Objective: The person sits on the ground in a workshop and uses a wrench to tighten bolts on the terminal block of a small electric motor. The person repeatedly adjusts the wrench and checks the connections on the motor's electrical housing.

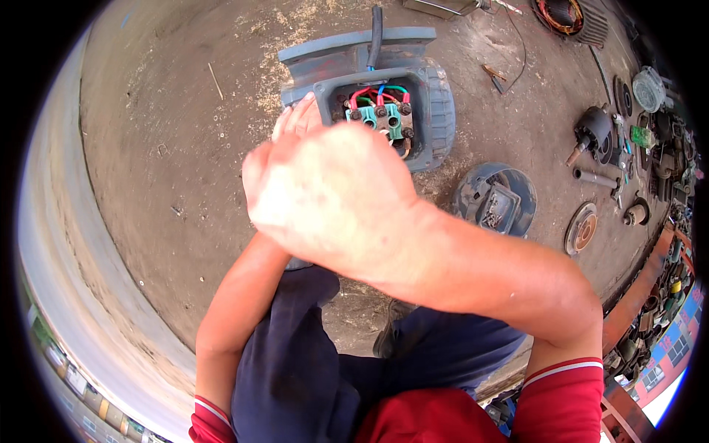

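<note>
A grey electric motor (441, 111) lies on the ground before me, its terminal box (421, 151) uncovered. Inside sits a green terminal block (402, 122) with dark bolts and red, blue and green wires; a black cable (377, 33) comes out at the far side. My left hand (298, 118) rests on the motor beside the box's left wall, fingers stretched out, its palm partly hidden. Nearer the camera, my right hand (325, 188) is raised over the box's near left corner, fingers curled. Whatever it grips is hidden behind it, and it covers part of the terminal block.
Right of the motor stands a round grey cover (530, 193) with a rectangular lid (499, 207) inside. Farther right lie a rusty disc (582, 227), a metal tube (595, 178), a dark rotor (593, 127) and several other parts. Pliers-like clamps (494, 76) lie beyond the motor.
</note>
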A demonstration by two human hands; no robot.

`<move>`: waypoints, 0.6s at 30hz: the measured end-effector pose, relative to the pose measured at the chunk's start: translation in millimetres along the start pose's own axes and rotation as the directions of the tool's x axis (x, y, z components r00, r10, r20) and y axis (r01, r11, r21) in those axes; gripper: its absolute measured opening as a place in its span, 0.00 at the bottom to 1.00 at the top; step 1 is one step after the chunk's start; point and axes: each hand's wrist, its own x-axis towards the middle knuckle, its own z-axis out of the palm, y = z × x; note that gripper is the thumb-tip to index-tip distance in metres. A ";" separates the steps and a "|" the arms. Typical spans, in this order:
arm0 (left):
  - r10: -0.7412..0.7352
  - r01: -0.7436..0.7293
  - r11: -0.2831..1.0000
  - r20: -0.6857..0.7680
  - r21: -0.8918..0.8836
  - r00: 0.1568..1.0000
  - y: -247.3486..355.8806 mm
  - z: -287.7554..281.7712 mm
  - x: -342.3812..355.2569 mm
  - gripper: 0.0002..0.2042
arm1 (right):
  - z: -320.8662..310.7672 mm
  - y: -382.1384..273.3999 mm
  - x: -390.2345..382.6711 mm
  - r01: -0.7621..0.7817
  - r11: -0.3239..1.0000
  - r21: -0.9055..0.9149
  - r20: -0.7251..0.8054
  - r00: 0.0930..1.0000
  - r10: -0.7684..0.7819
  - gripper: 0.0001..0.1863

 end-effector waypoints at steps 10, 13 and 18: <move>0.016 -0.019 0.998 -0.057 -0.055 0.998 4.6 1.3 -1.9 0.60 | 14.8 20.9 -158.3 -0.466 0.610 0.641 -0.065 0.759 0.648 0.09; -0.001 -0.003 0.998 -0.058 -0.066 0.998 4.0 2.7 -5.2 0.60 | 1.7 68.2 -144.2 -0.368 -0.127 0.921 0.302 0.470 0.829 0.13; 0.006 -0.014 0.995 -0.077 -0.102 0.997 9.3 -1.0 3.1 0.57 | -34.1 106.6 -19.6 -0.583 0.434 0.687 0.176 0.713 0.679 0.10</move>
